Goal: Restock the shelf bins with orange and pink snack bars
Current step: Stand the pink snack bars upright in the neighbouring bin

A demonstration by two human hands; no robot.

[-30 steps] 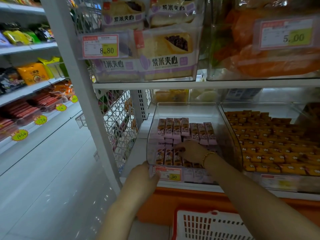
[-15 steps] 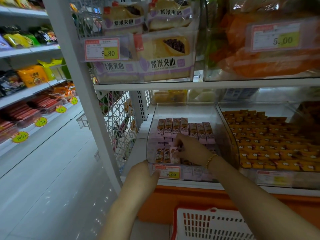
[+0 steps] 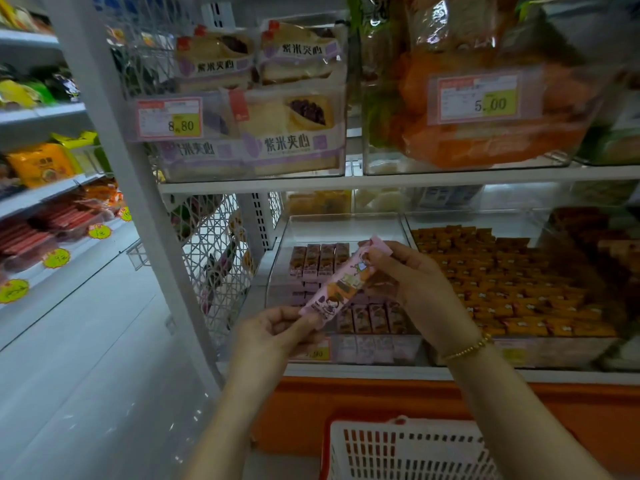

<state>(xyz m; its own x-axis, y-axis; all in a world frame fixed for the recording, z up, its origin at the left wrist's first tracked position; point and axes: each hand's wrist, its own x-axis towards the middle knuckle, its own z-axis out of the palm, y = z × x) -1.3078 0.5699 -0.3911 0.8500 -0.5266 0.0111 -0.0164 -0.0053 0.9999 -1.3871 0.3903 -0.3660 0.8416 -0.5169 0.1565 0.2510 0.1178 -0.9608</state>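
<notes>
pink snack bar, cartoon-printed wrapper, tilted, both ends pinched

I log the snack bar: pink wrapper, orange panel, printed cartoon figures. Orange bars: flat orange with small white marks. Basket: white grid, red rim. Price tag: pink border, yellow patch. Bracelet: gold beads. Shelf base: orange.
</notes>
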